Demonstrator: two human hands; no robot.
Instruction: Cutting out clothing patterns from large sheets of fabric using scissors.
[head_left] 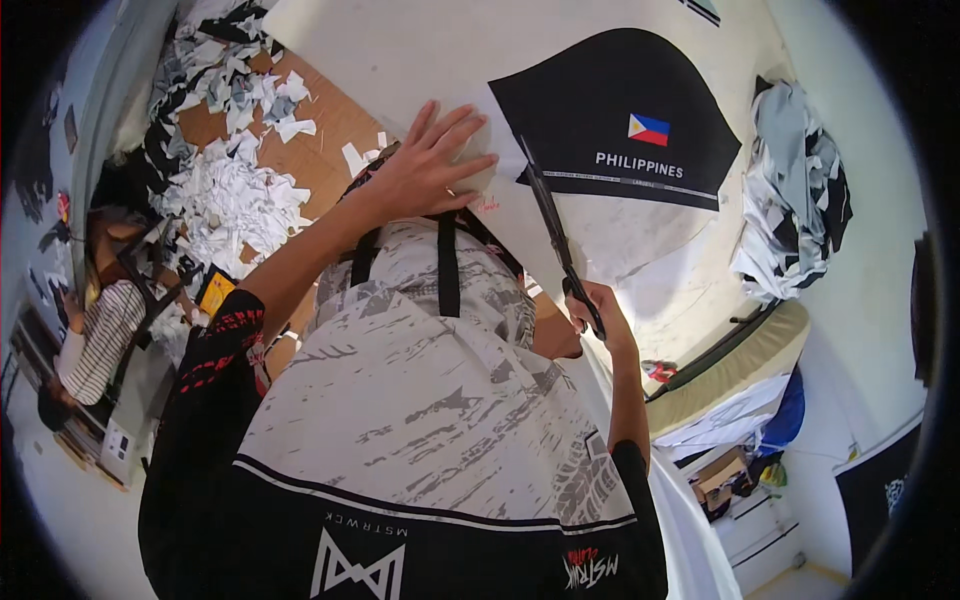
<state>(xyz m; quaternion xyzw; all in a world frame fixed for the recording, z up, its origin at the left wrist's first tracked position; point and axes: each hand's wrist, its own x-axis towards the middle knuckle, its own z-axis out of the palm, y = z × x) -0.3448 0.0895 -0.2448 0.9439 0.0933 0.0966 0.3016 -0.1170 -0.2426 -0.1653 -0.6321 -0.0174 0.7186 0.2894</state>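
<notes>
My right hand [602, 308] grips the handles of a pair of long black scissors [548, 215]. Their blades point away from me and lie over the left edge of a black fabric piece [580, 100]. That piece is sleeve-shaped, with a curved far edge, a small flag, white lettering and a white stripe along its near edge. My left hand [437, 158] rests with fingers spread on the pale tabletop [400, 50], left of the fabric and apart from it. A ring shows on one finger.
A heap of white, grey and black cloth [795, 190] sits at the table's right side. White scraps [230, 195] cover the brown floor at left, where another person in a striped top [105, 335] sits. A beige padded board [735, 365] stands at lower right.
</notes>
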